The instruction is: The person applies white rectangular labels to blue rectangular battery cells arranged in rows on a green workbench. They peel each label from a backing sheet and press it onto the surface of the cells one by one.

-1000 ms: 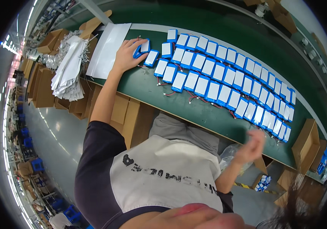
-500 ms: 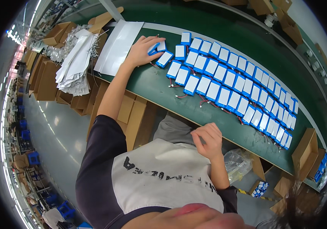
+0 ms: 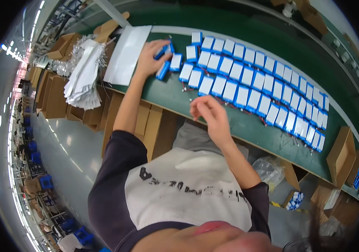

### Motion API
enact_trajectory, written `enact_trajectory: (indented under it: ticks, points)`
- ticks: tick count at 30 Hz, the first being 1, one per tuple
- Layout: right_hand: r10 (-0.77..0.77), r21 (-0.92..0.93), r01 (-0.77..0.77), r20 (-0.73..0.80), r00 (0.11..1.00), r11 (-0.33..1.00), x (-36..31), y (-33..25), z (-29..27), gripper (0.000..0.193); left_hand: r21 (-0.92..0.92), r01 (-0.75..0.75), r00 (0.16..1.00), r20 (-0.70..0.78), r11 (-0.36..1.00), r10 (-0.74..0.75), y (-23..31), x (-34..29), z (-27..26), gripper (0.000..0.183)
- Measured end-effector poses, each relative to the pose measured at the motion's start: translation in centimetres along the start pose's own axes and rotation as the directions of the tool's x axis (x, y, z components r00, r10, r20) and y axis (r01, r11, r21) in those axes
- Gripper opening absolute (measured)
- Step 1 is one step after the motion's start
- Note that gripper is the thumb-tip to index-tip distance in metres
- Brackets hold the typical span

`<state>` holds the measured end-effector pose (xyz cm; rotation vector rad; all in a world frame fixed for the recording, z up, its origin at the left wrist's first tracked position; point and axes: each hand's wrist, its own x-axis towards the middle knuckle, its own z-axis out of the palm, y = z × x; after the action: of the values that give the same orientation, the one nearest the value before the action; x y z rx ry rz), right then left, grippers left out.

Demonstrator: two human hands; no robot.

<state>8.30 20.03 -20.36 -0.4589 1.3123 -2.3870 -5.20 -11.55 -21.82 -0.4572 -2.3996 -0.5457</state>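
Note:
At the left end of the green worktable my left hand (image 3: 149,61) closes its fingers around a blue battery pack (image 3: 160,52). Another pack (image 3: 162,70) lies tilted just below its thumb, and a white-faced one (image 3: 176,62) rests to the right. My right hand (image 3: 212,116) hovers over the table's near edge, fingers curled in and thumb against them, with nothing visible in it. Several rows of blue battery packs with white faces (image 3: 241,95) and thin red and black leads spread to the right across the table.
White sheets (image 3: 127,54) lie left of my left hand, beside a stack of paper strips (image 3: 85,77) and cardboard boxes (image 3: 53,94). An open carton (image 3: 341,156) stands at the table's right end. Below are a clear plastic bag (image 3: 268,171) and a small box of packs (image 3: 295,200).
My right hand has risen up and left from near my body to the table edge. My left hand has shifted slightly left and down, and the packs beneath it are rearranged.

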Motion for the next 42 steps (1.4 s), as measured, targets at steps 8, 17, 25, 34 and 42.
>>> enact_trajectory:
  ticks: [8, 17, 25, 34, 42]
  points:
    - [-0.091, -0.355, 0.096, 0.03, 0.995, 0.93, -2.6, 1.5, -2.2, 0.012, 0.1, 0.133, 0.984, 0.105, 0.986, -0.143, 0.8, -2.6, -1.1, 0.056]
    - [-0.201, -0.664, 0.328, 0.263, 0.944, 0.672, -3.0, 1.2, -1.7, 0.003, 0.208, 0.077, 0.975, 0.189, 0.975, -0.117, 1.2, 0.1, -0.1, 0.05]
    - [-0.287, -0.688, 0.409, 0.292, 0.912, 0.6, -3.5, 2.1, -1.5, 0.003, -0.095, 0.142, 0.964, -0.213, 0.985, -0.159, 0.1, -0.9, -1.6, 0.041]
    - [-0.329, -0.725, 0.45, 0.316, 0.89, 0.521, -3.7, 2.3, -1.5, 0.004, 0.169, 0.23, 0.97, 0.044, 0.958, -0.24, 2.0, -3.5, -2.6, 0.04]
    - [-0.362, -0.756, 0.495, 0.358, 0.861, 0.428, -3.7, 2.8, -1.4, 0.007, -0.033, 0.217, 0.965, -0.143, 0.976, -0.219, 2.9, -3.4, -3.1, 0.038]
